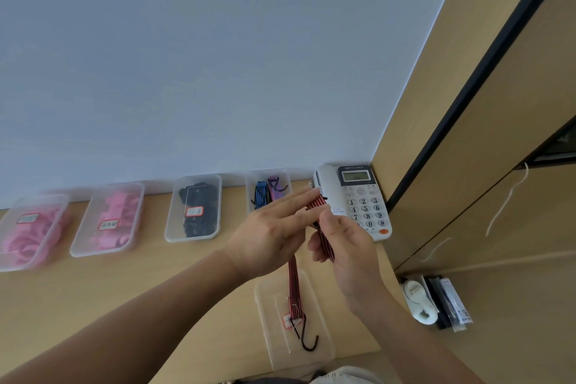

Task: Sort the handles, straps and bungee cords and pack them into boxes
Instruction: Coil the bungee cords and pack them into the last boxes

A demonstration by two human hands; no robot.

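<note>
A pale blue-grey wall (218, 56) fills most of what we see, with a wooden cabinet panel (498, 196) to its right and the light wooden bench (156, 284) below it. Along the bench's far edge we count four clear plastic boxes. The leftmost box (62, 209) holds pink rings, the second box (137, 196) holds pink pieces, and the third box (174, 196) holds black pieces. The fourth box (251, 184) holds a blue bungee cord (260, 195) and a purple bungee cord (276, 188). A white desk telephone (358, 203) sits just right of that row. A fifth clear box (274, 343) lies near the bench's front edge.

Both hands are raised above the bench. The left grip (274, 227) is released, its fingers straight with the tips beside the upper end of a red-and-black striped bungee cord (293, 287). The right grip (346, 240) is curled round the folded part of this cord. One strand hangs down over the fifth box, where its black hook (310, 341) rests beside a small red-edged label (288, 319).
</note>
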